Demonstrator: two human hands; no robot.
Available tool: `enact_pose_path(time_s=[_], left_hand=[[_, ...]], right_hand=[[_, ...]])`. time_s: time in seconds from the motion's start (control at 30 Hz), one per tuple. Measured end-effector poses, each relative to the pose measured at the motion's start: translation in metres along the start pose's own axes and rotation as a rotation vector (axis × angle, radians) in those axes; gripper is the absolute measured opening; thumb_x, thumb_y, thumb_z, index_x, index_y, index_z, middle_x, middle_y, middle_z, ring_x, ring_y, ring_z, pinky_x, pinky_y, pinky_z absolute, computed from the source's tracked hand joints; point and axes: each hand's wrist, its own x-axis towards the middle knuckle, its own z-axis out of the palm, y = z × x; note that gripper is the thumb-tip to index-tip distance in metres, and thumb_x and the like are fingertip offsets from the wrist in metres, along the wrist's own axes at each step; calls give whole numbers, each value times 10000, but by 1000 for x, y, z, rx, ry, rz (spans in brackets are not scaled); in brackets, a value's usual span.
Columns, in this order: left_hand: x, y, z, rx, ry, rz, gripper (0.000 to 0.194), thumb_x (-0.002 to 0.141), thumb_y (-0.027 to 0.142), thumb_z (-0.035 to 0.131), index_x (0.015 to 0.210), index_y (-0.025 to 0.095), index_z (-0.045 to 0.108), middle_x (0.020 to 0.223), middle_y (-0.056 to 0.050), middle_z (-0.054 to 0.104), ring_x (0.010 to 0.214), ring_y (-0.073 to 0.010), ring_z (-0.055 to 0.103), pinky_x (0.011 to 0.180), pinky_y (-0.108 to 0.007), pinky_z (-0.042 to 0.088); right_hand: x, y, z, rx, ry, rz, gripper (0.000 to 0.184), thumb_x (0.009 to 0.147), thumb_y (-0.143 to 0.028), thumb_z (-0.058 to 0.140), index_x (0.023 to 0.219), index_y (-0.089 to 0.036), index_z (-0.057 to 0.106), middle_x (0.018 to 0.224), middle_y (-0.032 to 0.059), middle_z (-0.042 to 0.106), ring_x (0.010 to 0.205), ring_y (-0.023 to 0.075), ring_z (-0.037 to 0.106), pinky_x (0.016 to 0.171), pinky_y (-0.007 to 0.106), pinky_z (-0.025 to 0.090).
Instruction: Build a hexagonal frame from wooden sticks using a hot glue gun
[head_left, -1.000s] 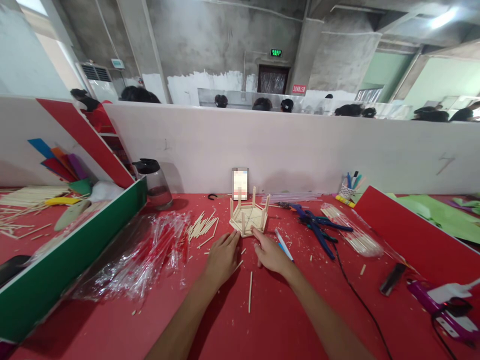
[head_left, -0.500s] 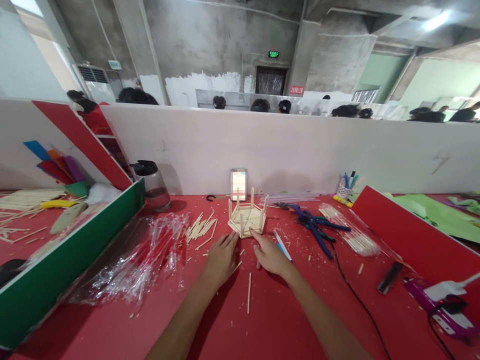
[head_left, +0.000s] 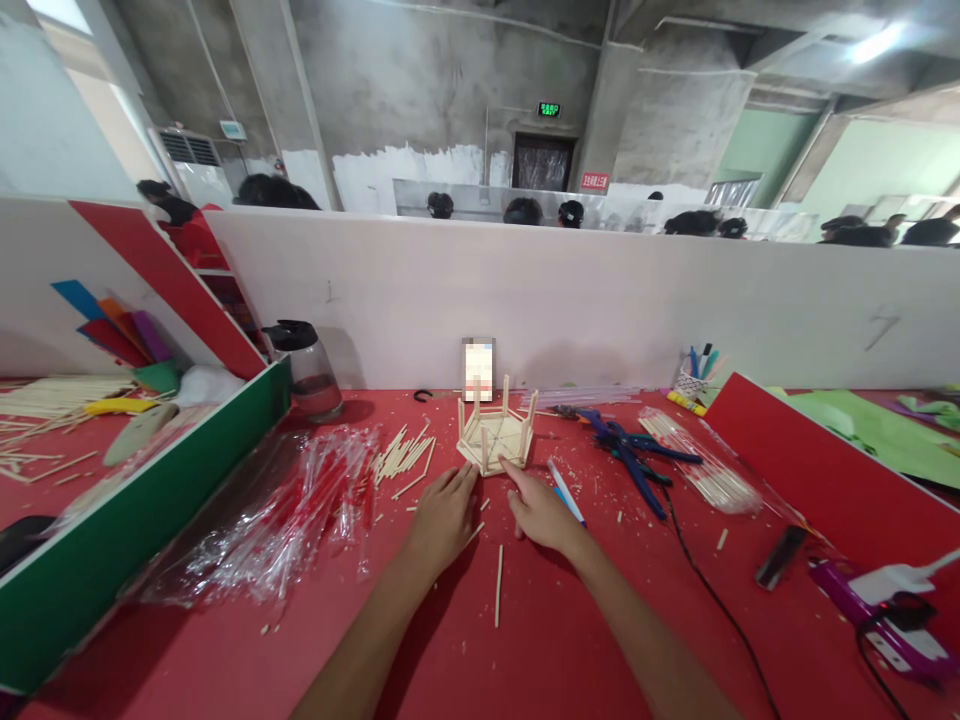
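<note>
A six-sided wooden stick model point(head_left: 496, 440) stands on the red table in front of me, with short upright sticks at its corners. My left hand point(head_left: 444, 510) lies at its near left corner, fingers stretched forward and fingertips touching or nearly touching the edge. My right hand point(head_left: 541, 508) is at the near right side; its index finger reaches out onto the model's base while the other fingers curl under. Neither hand appears to hold anything. Between my forearms lies a loose stick point(head_left: 499, 586). A pile of short sticks point(head_left: 403, 456) is left of the model.
Left are clear plastic wrapping point(head_left: 300, 510) and a jug point(head_left: 306, 375). A phone point(head_left: 478, 370) leans on the white partition point(head_left: 600, 310). Right lie a pen point(head_left: 565, 490), a blue-handled glue gun or clamp tool point(head_left: 631, 455), bagged sticks point(head_left: 697, 460) and a purple power strip point(head_left: 877, 620).
</note>
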Motion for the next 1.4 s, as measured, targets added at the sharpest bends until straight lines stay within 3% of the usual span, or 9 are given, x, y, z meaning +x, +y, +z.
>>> enact_pose_path(time_s=[0.2, 0.37, 0.83, 0.97, 1.3, 1.4], left_hand=[[1, 2, -4, 21, -33, -9, 501, 904, 132, 406, 1402, 129, 448, 1461, -141, 506, 1342, -279, 474, 1104, -462, 401], [1, 3, -6, 4, -44, -32, 518, 887, 134, 437, 1405, 134, 452, 1464, -132, 505, 1339, -292, 471, 1104, -463, 400], [0, 0, 1, 7, 1, -11, 527, 876, 149, 437, 1403, 150, 451, 1442, -130, 526, 1319, -297, 478, 1074, -469, 413], [0, 0, 2, -3, 12, -7, 523, 879, 156, 448, 1402, 168, 448, 1441, -124, 529, 1314, -293, 482, 1077, -468, 408], [0, 0, 0, -9, 0, -8, 527, 887, 169, 432, 1413, 165, 429, 1448, -125, 521, 1312, -296, 488, 1080, -480, 410], [0, 0, 0, -3, -9, -15, 551, 866, 158, 453, 1416, 170, 427, 1456, -117, 514, 1320, -302, 479, 1078, -476, 413]], right_hand=[[0, 0, 1, 8, -8, 7, 648, 935, -149, 347, 1566, -147, 201, 690, 17, 697, 553, 144, 653, 743, 258, 473], [1, 2, 2, 15, 6, -1, 648, 934, -145, 360, 1564, -158, 212, 783, 38, 718, 539, 124, 645, 720, 243, 475], [0, -4, -1, -12, -2, 5, 622, 947, -137, 349, 1558, -159, 236, 743, 24, 710, 533, 125, 636, 710, 241, 476], [-1, -3, -1, -33, 11, 9, 622, 939, -141, 366, 1551, -164, 259, 825, 54, 732, 532, 127, 630, 697, 245, 484], [-1, 0, -2, 8, -2, 32, 637, 949, -160, 370, 1566, -184, 212, 897, 71, 742, 537, 122, 640, 706, 251, 491], [0, 0, -1, 14, -10, 39, 639, 953, -158, 366, 1569, -179, 195, 837, 51, 737, 532, 121, 640, 705, 247, 491]])
